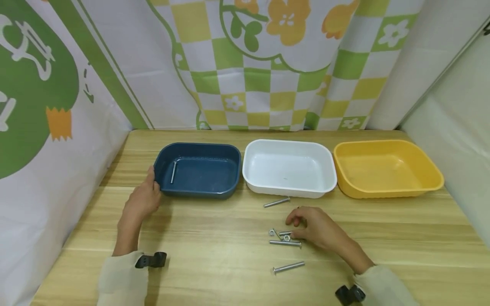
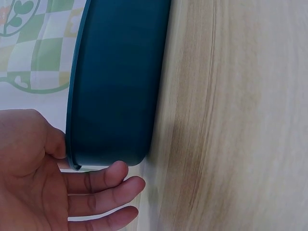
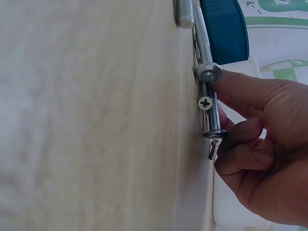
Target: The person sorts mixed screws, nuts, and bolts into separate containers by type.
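My left hand (image 1: 141, 202) is at the left end of the dark blue bin (image 1: 199, 193), its index finger along the rim. The left wrist view shows the thumb at the rim of the blue bin (image 2: 115, 86) and the other fingers loosely extended below. A bolt (image 1: 174, 172) lies inside that bin. My right hand (image 1: 317, 227) is low over a small cluster of bolts and nuts, its thumb touching the end of a bolt (image 1: 284, 233). A nut (image 1: 286, 238) and a longer bolt (image 1: 285, 243) lie beside it. Bent fingers (image 3: 245, 149) hang near the bolt heads.
A white bin (image 1: 289, 190) and a yellow bin (image 1: 390, 193) stand in a row right of the blue one. One loose bolt (image 1: 276, 202) lies before the white bin, another bolt (image 1: 289, 267) nearer the front. A patterned cloth (image 1: 268, 97) hangs behind the wooden table (image 1: 214, 263).
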{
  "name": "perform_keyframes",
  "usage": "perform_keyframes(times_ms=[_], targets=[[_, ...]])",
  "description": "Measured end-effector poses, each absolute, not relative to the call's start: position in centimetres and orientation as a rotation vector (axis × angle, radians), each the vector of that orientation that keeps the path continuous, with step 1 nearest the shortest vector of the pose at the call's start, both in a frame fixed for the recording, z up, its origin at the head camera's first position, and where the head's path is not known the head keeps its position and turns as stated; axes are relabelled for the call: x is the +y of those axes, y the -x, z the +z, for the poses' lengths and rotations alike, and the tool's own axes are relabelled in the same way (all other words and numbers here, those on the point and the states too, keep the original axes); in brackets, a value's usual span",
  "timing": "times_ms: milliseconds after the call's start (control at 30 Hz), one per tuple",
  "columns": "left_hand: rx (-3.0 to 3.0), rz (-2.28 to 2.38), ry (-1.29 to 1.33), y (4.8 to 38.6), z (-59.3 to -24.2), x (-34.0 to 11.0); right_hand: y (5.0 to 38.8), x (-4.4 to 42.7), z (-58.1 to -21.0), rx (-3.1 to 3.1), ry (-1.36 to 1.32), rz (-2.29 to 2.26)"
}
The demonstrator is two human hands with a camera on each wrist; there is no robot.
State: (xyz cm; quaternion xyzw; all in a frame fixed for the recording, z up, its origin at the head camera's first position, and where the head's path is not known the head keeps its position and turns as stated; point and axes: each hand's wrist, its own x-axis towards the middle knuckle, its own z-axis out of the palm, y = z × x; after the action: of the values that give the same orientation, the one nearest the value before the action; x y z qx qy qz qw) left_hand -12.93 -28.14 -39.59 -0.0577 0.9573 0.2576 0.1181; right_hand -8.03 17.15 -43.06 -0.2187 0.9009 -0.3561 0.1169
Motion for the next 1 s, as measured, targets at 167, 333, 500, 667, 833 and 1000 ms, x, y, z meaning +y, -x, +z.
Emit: perform_keyframes(times_ms=[167,333,500,667,833,1000], targets=[[2.795,0.754,0.172,12.9,-39.5,-28.1,8.0,17.0,-43.0,2.629,0.660,-1.043],[2.814,0.753,0.174,12.8,-39.4,-28.0,8.0,17.0,-43.0,2.597,0.667,-1.060],[2.831,0.752,0.177,12.7,-39.4,-27.9,8.2,17.0,-43.0,2.576,0.687,-1.062],[2.832,0.753,0.172,12.7,-39.5,-28.0,8.3,16.8,-43.0,2.592,0.702,-1.025],[2.835,0.753,0.169,12.8,-39.6,-28.0,8.5,16.6,-42.5,2.633,0.723,-0.977],[2.839,0.754,0.173,12.8,-39.7,-28.0,8.9,15.8,-41.8,2.679,0.746,-0.930]])
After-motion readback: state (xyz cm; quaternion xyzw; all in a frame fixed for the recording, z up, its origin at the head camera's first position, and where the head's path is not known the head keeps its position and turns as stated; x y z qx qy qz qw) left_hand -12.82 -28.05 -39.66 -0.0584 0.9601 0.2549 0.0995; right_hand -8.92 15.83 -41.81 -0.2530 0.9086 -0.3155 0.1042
